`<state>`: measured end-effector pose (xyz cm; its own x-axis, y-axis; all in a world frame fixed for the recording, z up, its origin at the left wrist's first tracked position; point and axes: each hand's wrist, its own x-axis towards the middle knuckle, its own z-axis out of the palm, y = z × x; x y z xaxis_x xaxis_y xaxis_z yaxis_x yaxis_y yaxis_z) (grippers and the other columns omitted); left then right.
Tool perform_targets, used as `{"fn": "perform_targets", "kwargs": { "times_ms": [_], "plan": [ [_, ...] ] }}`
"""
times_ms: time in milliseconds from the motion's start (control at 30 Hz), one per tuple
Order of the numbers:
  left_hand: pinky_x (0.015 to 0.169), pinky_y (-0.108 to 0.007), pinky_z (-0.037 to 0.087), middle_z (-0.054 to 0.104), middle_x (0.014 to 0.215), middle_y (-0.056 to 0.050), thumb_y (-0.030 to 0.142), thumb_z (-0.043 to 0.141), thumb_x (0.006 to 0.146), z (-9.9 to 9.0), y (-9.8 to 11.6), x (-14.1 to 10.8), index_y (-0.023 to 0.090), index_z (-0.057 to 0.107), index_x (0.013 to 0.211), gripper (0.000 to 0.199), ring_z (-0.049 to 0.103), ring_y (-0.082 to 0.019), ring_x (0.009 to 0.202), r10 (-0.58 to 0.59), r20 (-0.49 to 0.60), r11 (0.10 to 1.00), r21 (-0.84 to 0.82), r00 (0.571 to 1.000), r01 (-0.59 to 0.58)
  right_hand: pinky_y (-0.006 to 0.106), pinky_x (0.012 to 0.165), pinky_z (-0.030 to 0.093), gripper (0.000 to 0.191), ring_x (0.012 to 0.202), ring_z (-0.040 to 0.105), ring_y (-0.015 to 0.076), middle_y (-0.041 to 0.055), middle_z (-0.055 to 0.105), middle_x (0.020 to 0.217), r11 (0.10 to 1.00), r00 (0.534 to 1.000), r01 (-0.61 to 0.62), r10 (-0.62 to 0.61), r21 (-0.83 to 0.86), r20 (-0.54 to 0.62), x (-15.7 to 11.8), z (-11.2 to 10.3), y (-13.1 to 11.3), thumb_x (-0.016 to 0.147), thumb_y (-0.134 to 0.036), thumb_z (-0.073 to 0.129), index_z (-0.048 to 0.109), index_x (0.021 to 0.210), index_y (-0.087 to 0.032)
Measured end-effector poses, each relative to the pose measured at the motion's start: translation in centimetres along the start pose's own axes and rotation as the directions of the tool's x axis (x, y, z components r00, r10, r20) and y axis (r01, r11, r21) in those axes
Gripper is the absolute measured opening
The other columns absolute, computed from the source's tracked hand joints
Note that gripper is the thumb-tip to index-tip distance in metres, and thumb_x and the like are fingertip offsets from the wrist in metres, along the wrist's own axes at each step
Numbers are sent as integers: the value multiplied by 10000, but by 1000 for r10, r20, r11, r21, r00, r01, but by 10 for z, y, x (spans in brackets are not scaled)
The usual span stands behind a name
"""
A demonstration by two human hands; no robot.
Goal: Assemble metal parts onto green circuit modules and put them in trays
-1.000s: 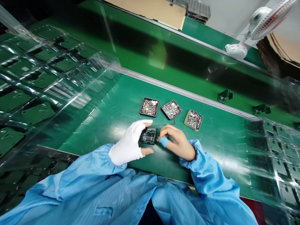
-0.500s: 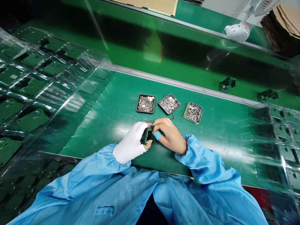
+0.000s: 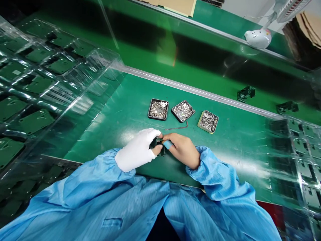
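The dark part (image 3: 158, 142) is pinched over the worktop (image 3: 117, 117) by the left hand (image 3: 140, 149) — steadied, seemingly, for the right hand (image 3: 182, 149), whose grip can't be told; 3 trays (image 3: 157, 118) are set within reach.

The glossy green counter (image 3: 230, 160) bears a left tray (image 3: 157, 118), a middle tray (image 3: 176, 116) and a right tray (image 3: 201, 122), all small and full of metal parts (image 3: 209, 121), with an L-shaped key (image 3: 176, 128) lying just on the near side of the middle one.
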<state>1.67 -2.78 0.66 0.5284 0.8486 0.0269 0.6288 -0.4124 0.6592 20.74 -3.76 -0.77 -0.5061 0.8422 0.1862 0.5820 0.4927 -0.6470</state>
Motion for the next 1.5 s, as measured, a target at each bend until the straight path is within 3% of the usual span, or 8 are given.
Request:
{"fn": "perform_targets", "kwargs": {
  "times_ms": [200, 333, 467, 667, 833, 1000, 1267, 1500],
  "plan": [
    [998, -430, 415, 575, 642, 4, 144, 461, 764, -12, 10, 7, 213, 559, 740, 122, 588, -190, 664, 46, 46, 944, 325, 998, -58, 312, 837, 504, 263, 971, 615, 195, 88, 645, 1039, 989, 992, 80, -68, -121, 105, -1, 5, -4, 834, -70, 437, 544, 1052, -170],
    [915, -405, 472, 568, 617, -13, 131, 471, 759, -8, 9, 7, 214, 546, 685, 134, 592, -206, 663, 63, 33, 927, 368, 997, -71, 322, 819, 497, 240, 925, 607, 205, 86, 626, 970, 987, 992, 56, -38, -151, 118, 3, 9, -9, 804, -60, 457, 539, 1003, -164],
    [855, -416, 491, 620, 700, -49, 148, 469, 772, -9, 3, 8, 195, 583, 746, 126, 623, -251, 794, 24, 8, 951, 309, 1000, -25, 302, 753, 481, 169, 846, 600, 202, 69, 619, 894, 987, 996, -3, 18, -159, 90, 9, 8, -11, 810, -89, 470, 542, 936, -175],
    [971, -407, 455, 563, 1245, -116, 405, 502, 840, -20, -12, -3, 164, 461, 1231, 461, 549, -258, 1151, -31, -175, 997, -76, 984, 18, 232, 650, 447, 129, 649, 582, 139, -9, 610, 731, 979, 979, -204, 203, 23, 13, 8, 1, 8, 844, -105, 473, 545, 915, -184],
    [957, -469, 463, 524, 1247, -177, 424, 688, 662, 0, -16, -22, 133, 374, 1266, 740, 532, -334, 1160, -29, -108, 999, 27, 994, 32, 305, 815, 455, 182, 870, 584, 194, 70, 640, 937, 983, 993, -113, 114, -144, -2, 11, -7, 33, 866, -100, 463, 590, 980, -164],
    [902, -454, 497, 579, 1153, -150, 317, 642, 697, 14, -19, -25, 148, 408, 1186, 568, 587, -319, 1077, -116, -103, 988, 90, 988, 126, 389, 837, 437, 221, 928, 508, 259, 133, 597, 980, 924, 988, -79, 124, -374, 97, 13, -11, 43, 842, -53, 418, 603, 936, -129],
    [995, -420, 452, 553, 1228, -133, 198, 562, 688, 8, -28, -18, 134, 398, 1257, 595, 540, -278, 1166, -103, -35, 995, -13, 994, 102, 315, 819, 445, 216, 914, 575, 194, 61, 626, 967, 999, 973, -47, 51, -22, 227, 11, -13, 39, 890, -122, 440, 594, 1025, -189],
    [960, -455, 476, 579, 1171, -156, 212, 542, 687, 8, -30, -17, 112, 433, 1209, 542, 566, -304, 1116, -36, -37, 999, 33, 999, 37, 321, 817, 439, 262, 946, 583, 207, 59, 632, 999, 992, 963, -40, 70, -117, 259, 11, -9, 37, 837, -87, 493, 633, 1023, -208]
  ]
}}
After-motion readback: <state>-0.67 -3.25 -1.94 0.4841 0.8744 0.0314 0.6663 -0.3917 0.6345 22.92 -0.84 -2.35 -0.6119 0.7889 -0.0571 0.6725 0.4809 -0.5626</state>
